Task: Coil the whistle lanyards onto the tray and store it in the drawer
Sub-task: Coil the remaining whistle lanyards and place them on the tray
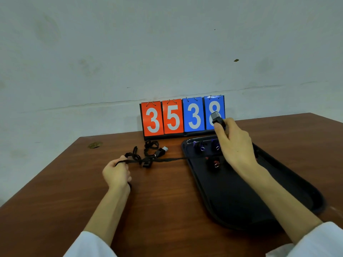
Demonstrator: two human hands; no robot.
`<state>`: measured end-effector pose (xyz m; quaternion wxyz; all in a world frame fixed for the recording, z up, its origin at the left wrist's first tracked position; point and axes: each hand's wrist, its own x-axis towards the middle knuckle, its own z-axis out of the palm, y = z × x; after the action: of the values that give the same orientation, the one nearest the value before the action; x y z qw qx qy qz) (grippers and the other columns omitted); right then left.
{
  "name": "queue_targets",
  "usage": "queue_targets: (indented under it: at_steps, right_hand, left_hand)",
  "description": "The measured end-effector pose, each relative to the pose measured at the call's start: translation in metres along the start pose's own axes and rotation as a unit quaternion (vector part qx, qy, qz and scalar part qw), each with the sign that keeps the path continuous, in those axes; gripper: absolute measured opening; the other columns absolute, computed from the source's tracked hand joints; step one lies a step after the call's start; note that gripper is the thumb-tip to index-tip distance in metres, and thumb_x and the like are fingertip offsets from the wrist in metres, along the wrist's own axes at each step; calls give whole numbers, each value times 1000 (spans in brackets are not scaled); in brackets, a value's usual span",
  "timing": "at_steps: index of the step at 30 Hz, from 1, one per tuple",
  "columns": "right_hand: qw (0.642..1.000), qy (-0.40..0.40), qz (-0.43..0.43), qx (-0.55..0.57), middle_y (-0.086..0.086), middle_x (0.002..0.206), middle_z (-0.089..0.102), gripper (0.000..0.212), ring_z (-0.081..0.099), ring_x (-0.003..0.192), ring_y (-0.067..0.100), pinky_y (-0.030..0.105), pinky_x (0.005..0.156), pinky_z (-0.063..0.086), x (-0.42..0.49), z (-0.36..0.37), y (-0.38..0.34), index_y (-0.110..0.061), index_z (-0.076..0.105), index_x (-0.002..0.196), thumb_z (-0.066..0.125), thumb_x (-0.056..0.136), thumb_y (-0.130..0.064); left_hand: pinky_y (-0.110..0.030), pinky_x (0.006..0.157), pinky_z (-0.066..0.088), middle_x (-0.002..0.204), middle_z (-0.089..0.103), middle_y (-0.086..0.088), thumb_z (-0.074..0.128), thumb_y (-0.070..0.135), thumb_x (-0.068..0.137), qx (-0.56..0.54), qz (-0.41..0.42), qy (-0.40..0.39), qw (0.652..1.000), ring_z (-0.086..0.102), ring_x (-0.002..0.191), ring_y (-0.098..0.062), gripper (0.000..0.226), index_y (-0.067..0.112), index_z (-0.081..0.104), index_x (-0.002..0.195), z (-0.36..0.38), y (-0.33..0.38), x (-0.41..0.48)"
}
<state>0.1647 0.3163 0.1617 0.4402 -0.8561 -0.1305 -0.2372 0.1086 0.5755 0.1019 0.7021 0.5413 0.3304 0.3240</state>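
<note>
A flip scoreboard [182,117] stands at the tabletop's [148,201] far edge. Its white digits read 3 and 5 on two red cards, then 3 and 8 on two blue cards. No other text is legible.

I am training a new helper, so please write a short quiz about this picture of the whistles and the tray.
1. What does the right hand grip above the flat black plastic tray? A a pen; B a black plastic whistle; C a red card.
2. True or false: the black woven lanyard gripped by the left hand lies fully coiled on the tray.
3. Fill in: the red-and-blue flip scoreboard reads 35 to __.
Key: 1 B; 2 false; 3 38.
</note>
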Motion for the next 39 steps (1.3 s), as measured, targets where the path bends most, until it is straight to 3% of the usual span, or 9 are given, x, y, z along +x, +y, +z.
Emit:
queue_targets:
  at_steps: [5, 10, 15, 20, 22, 25, 30, 35, 39]
  right_hand:
    - [965, -73, 73, 241, 2, 71, 62, 30, 53, 51, 7, 18, 49, 43, -1, 4, 4, -12, 53, 111, 43, 96, -36]
    - [820, -246, 144, 496, 3, 94, 69, 33, 66, 90, 17, 29, 75, 53, -13, 14, -10, -11, 63, 110, 55, 85, -32]
    - [898, -231, 72, 367, -3, 100, 72, 21, 66, 95, 11, 25, 80, 52, -27, 28, -13, -20, 67, 107, 59, 87, -23]
    - [884, -224, 78, 402, 1, 104, 71, 24, 65, 99, 11, 26, 81, 51, -29, 30, -13, -17, 63, 113, 52, 91, -20]
    - [858, -218, 124, 448, 2, 101, 71, 23, 65, 98, 14, 30, 86, 50, -26, 29, -11, -16, 63, 112, 49, 94, -21]
    - [842, -173, 181, 478, -1, 84, 63, 28, 59, 89, 14, 35, 89, 46, -16, 24, -7, -12, 61, 114, 43, 97, -24]
    - [927, -187, 157, 284, -2, 88, 59, 28, 58, 101, 18, 37, 95, 48, -10, 17, 1, -12, 56, 120, 39, 99, -20]
    - [982, -183, 8, 32, -8, 84, 63, 27, 59, 81, 2, 13, 73, 43, -17, 11, 8, -18, 58, 119, 50, 94, -23]
    - [975, -216, -30, -44, -6, 78, 67, 24, 61, 74, 3, 26, 82, 52, -21, 11, 8, -20, 64, 110, 61, 87, -26]
  left_hand:
    - [-33, 73, 42, 100, 58, -6, 64, -6, 77, 185, 38, -62, 980, 52, 88, -21, 30, 8, 61, 104, 5, 3, -10]
    - [-45, 92, 46, 124, 45, -7, 58, 0, 55, 262, 83, -163, 948, 46, 113, -27, 50, 34, 60, 92, 20, 13, -38]
    - [-36, 101, 39, 107, 65, 3, 55, 15, 90, 122, 165, -333, 920, 57, 108, -10, 30, 31, 49, 115, 36, 12, -86]
    - [-46, 96, 45, 60, 59, -2, 45, 28, 96, 88, 107, -465, 875, 64, 72, -18, 28, 23, 45, 124, 41, -4, -91]
    - [-38, 65, 52, 53, 47, 3, 54, 16, 92, 67, 77, -462, 881, 52, 52, -15, 27, 19, 50, 119, 41, -4, -89]
    - [-20, 37, 25, 51, 39, 4, 59, 14, 90, 108, 54, -430, 895, 29, 39, -8, 20, 12, 55, 110, 37, 3, -82]
    - [-18, 35, 19, 45, 36, 3, 58, 33, 90, 209, 50, -447, 869, 22, 35, -8, 28, 6, 61, 80, 31, 11, -71]
    - [-16, 31, 26, 55, 48, -5, 46, 25, 98, 238, 38, -508, 827, 33, 33, -9, 26, 2, 56, 94, 26, 15, -70]
    - [-16, 61, 42, 75, 65, 13, 51, 26, 95, 380, 265, -392, 795, 58, 66, -2, 17, 22, 66, 90, 28, 11, -69]
